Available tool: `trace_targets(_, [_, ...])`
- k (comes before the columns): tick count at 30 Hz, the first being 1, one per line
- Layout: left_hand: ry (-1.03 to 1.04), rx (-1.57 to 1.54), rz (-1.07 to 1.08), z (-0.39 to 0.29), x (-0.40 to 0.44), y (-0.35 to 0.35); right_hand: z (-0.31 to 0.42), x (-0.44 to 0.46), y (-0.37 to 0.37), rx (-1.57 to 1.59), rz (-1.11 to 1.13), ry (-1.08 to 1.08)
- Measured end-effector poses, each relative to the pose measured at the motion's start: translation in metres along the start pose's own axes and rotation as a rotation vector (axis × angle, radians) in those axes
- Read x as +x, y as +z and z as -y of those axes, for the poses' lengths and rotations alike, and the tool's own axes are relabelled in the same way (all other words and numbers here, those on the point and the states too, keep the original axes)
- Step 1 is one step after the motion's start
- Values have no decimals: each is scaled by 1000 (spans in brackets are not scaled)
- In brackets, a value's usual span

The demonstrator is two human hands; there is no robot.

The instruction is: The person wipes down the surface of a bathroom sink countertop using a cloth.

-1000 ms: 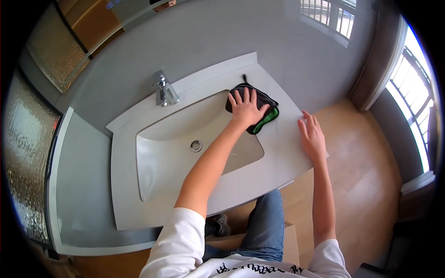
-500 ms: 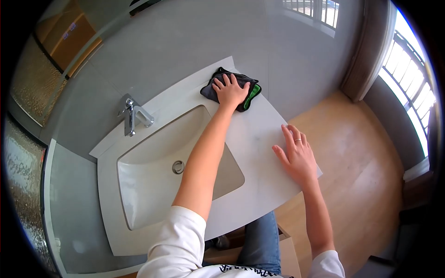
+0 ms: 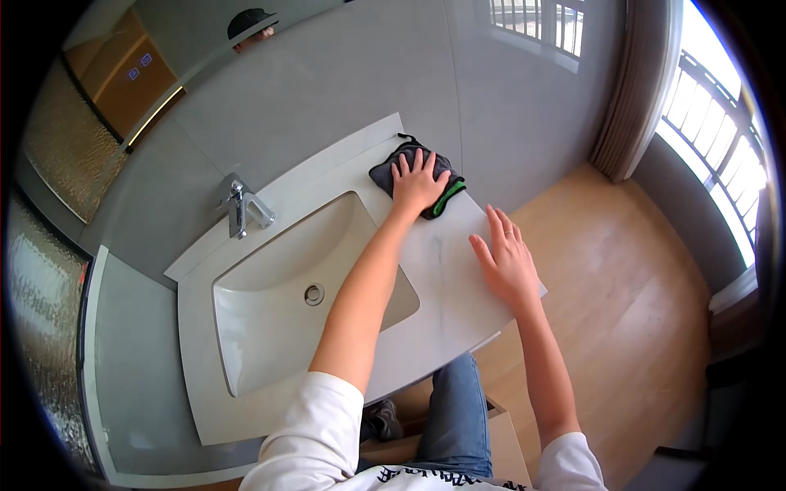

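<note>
Tap (image 3: pixel 237 204), one, chrome, upright on the worktop (image 3: pixel 446 282), left of the left fingers. Basin (image 3: pixel 266 327), one, white, sunk in the worktop, to the left of the left fingers and nearer the body; drain (image 3: pixel 313 295), one, round, in its floor. Left hand (image 3: pixel 416 195), one: fingers spread apart, palm down, pressed flat on the cloth rather than gripping it. Cloth (image 3: pixel 383 173), one, dark grey with green showing along its right side, bunched beneath the left fingers and reaching out all around them; it lies right of the basin, near the backsplash (image 3: pixel 344 157), its one dark loop (image 3: pixel 404 136) just beyond the fingertips. Right hand (image 3: pixel 512 266), one: thumb well apart, the other fingers slightly parted, nothing held, over the worktop near its right edge; whether it bears weight there cannot be told. Ring (image 3: pixel 509 234), one, on a right finger. Possible faults, by judgement: the cloth could slip or ruck up, since flat fingers hold it by pressure alone; its green side could slide off the edge if pushed rightward; a sweep leftward could drag it into the basin; uneven pressure over the folds could leave patches untouched. Count: hands two, cloth one, tap one, basin one, drain one, ring one.
</note>
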State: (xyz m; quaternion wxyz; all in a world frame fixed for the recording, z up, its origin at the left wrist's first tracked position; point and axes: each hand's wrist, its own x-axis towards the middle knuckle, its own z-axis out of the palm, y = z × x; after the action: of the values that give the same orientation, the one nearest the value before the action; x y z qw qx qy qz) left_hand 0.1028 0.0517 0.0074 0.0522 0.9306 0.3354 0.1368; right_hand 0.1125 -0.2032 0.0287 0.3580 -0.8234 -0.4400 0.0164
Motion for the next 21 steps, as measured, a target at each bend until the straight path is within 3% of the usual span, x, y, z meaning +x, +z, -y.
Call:
trace_targets(5, [113,4,-5,-32,-69,-7,-26,11,12,248,-203,57])
trace_targets(7, [223,-31,21,-41,-110,-15,-39,17,12,580,-332,79])
trace_targets(8, [262,-32,15,-45,-136,-16,-43,14,10,578,-333,83])
trace_targets(10, [313,-27,-6,-58,-187,-26,-45,18,0,925,-205,274])
trace_targets(14, [373,-31,-33,-71,-259,-43,-61,20,-6,1152,-61,359])
trace_targets(19, [354,-77,-56,-61,-243,-41,-49,14,5,826,-35,145])
trace_targets(21, [261,-45,-64,-52,-222,-38,-37,8,11,255,-124,0])
